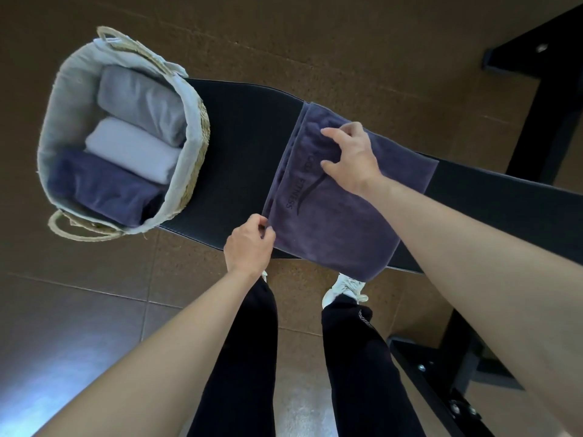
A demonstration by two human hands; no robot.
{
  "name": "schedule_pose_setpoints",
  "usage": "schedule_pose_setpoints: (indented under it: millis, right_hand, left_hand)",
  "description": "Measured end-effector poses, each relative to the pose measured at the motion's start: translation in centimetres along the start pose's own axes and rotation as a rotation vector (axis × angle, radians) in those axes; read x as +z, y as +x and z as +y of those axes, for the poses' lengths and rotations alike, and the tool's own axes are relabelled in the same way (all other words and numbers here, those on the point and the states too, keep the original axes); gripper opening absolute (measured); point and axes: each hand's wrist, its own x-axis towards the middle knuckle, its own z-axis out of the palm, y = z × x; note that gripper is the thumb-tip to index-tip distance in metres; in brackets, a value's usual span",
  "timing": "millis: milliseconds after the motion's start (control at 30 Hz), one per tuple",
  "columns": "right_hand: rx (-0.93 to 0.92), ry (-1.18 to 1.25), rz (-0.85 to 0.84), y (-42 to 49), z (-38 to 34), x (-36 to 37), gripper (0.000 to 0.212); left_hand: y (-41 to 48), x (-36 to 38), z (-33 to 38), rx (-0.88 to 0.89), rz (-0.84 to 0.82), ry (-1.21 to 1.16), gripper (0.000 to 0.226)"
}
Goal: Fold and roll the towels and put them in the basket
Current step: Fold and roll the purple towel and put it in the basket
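A dark purple towel [340,225] with "FITNESS" lettering lies folded flat across a black padded bench [239,146]. My left hand [249,244] pinches the towel's near left corner. My right hand [350,156] grips a bunched fold in the towel's upper middle. At the bench's left end stands a woven basket [195,146] with a pale cloth liner. Inside it lie three rolled towels side by side: a grey one [142,102], a white one [132,149] and a dark purple one [101,187].
The bench runs from the basket toward the right. Black metal frame parts stand at the upper right [542,89] and lower right [441,367]. My legs in black trousers and a white shoe [344,288] are below the bench on the brown tiled floor.
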Motion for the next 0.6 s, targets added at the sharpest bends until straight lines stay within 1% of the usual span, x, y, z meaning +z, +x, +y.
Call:
schedule_pose_setpoints:
  millis: [133,200,233,300,333,367,433,500,600]
  right_hand:
    - [-0.051,-0.213,-0.011,-0.7,-0.1,0.9,0.077]
    - [-0.056,-0.279,-0.041,-1.0,-0.1,1.2,0.082]
    - [-0.059,-0.275,-0.065,-1.2,-0.1,1.3,0.084]
    - [-0.064,-0.167,-0.078,-1.9,0.2,1.1,0.087]
    - [-0.054,-0.079,-0.047,-2.6,0.5,1.1,0.086]
    - [-0.033,0.000,0.018,-3.5,0.9,1.0,0.083]
    - [0.071,0.069,0.211,-6.1,2.2,1.3,0.074]
    - [0.249,0.069,0.359,-9.5,3.6,2.4,0.068]
    - [0.598,0.209,0.439,-14.3,5.6,4.6,0.067]
  left_hand:
    - [0.6,-0.1,-1.7,0.026,0.043,-0.142,0.022]
    - [0.8,-0.1,-2.5,-0.004,0.065,-0.154,0.021]
    - [0.8,-0.1,-2.7,-0.036,0.076,-0.138,0.021]
    - [0.9,-0.1,-2.9,-0.111,0.101,-0.115,0.016]
    - [0.9,-0.1,-2.7,-0.136,0.114,-0.121,0.014]
    - [0.8,-0.2,-2.4,-0.145,0.124,-0.130,0.017]
    - [0.6,-0.3,-1.7,-0.114,0.133,-0.128,0.028]
    - [0.5,-0.2,-1.0,-0.078,0.121,-0.101,0.036]
    - [0.6,0.0,-0.5,-0.090,0.117,-0.079,0.037]
